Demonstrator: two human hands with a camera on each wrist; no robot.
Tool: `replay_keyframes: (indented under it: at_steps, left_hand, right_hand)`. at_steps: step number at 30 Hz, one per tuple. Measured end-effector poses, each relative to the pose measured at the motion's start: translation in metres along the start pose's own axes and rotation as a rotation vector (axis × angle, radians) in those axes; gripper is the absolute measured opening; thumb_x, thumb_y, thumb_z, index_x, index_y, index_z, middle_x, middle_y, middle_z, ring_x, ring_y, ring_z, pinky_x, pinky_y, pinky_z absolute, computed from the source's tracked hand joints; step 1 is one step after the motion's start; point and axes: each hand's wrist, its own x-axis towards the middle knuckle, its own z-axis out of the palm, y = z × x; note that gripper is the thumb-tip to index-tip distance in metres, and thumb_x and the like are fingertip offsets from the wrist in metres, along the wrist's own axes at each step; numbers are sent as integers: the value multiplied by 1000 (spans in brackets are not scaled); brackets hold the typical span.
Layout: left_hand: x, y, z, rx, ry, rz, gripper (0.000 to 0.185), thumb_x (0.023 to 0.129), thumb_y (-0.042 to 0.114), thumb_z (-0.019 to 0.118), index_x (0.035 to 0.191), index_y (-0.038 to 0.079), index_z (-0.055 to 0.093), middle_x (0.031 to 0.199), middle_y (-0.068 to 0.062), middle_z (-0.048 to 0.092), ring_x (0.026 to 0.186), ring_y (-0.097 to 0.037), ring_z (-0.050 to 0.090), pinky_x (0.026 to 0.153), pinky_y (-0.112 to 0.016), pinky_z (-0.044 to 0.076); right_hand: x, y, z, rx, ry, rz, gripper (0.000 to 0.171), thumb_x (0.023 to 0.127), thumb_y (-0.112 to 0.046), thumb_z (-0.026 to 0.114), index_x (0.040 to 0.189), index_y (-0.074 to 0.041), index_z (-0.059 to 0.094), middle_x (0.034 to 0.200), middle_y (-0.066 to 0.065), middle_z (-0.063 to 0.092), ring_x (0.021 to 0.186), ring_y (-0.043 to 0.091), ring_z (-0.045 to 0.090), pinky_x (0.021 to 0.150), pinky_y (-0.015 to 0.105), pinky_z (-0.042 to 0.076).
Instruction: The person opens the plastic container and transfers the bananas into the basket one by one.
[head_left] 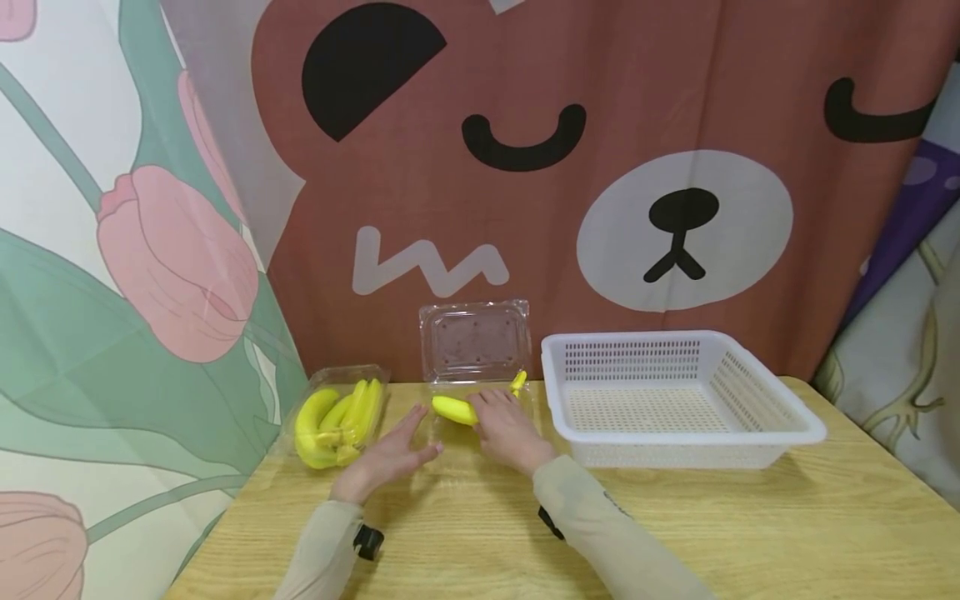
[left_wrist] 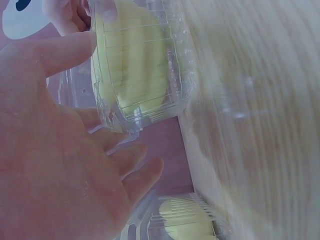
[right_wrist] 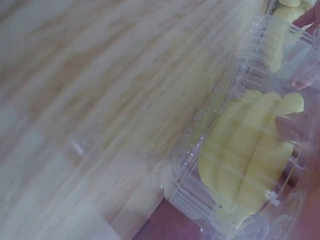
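A clear plastic clamshell box stands open at the back of the wooden table, its lid (head_left: 474, 342) raised. A bunch of yellow bananas (head_left: 452, 408) (left_wrist: 132, 65) (right_wrist: 250, 155) lies in its tray. My right hand (head_left: 504, 421) lies over the bunch, fingers curled onto the bananas; its fingertips (right_wrist: 292, 125) press the fruit. My left hand (head_left: 390, 457) (left_wrist: 60, 165) is flat with straight fingers at the tray's front left side, thumb reaching toward the box wall. It holds nothing.
A second clear clamshell (head_left: 337, 417) (left_wrist: 185, 220), closed with bananas inside, sits at the table's back left corner. A white perforated basket (head_left: 675, 340) stands to the right of the open box. Printed curtains hang close behind the table (head_left: 750, 533).
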Motion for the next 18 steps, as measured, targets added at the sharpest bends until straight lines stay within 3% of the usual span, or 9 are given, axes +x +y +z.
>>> replay_keyframes:
  at_steps: [7, 11, 18]
  left_hand:
    - [1, 0, 2, 46, 11, 1, 82, 96, 53, 56, 157, 11, 21, 163, -9, 10, 145, -36, 20, 113, -56, 20]
    - [1, 2, 5, 166, 32, 24, 78, 99, 52, 50, 156, 7, 24, 162, -10, 13, 145, -35, 22, 113, -55, 23]
    - [4, 0, 16, 365, 129, 62, 67, 104, 47, 38, 153, 1, 30, 160, -17, 20, 143, -36, 26, 113, -53, 25]
  right_hand:
    - [-2, 0, 1, -10, 2, 3, 44, 91, -22, 71, 128, -3, 56, 121, 10, 59, 115, 26, 54, 108, 47, 36]
    - [-3, -1, 0, -2, 0, 15, 45, 92, -22, 70, 130, -3, 55, 123, 9, 59, 117, 26, 53, 108, 47, 35]
    - [-6, -3, -2, 2, 31, 24, 43, 90, -18, 72, 128, -4, 57, 121, 9, 61, 115, 27, 54, 107, 47, 36]
